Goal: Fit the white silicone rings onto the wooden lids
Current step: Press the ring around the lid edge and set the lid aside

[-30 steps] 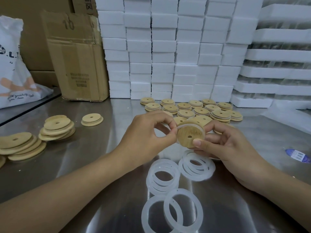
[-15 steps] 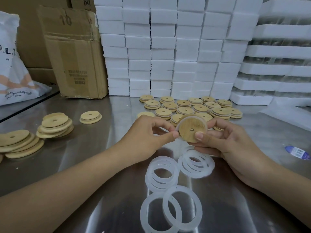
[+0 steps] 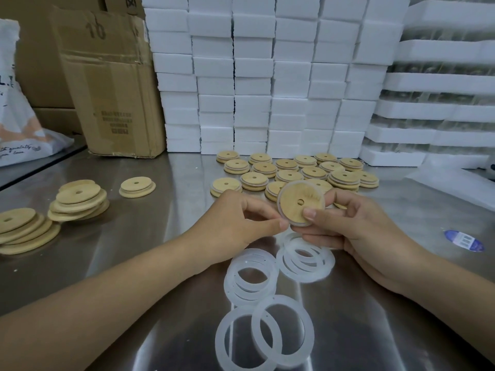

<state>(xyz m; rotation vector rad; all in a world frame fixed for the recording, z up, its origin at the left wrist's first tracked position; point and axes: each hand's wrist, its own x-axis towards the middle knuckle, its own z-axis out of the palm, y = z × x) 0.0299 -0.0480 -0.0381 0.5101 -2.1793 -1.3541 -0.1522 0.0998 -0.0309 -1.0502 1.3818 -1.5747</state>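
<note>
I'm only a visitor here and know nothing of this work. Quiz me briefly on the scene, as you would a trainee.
1. True or false: the left hand and right hand both pinch one wooden lid.
2. The loose white rings lie on the table: A at the far back; B nearest the person; C far left.
3. Fill in: the held lid has a small ____ through it.
Key: 1 true; 2 B; 3 hole.

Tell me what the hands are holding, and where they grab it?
A wooden lid. The right hand pinches it, thumb on its face; the left hand pinches its lower-left rim.
</note>
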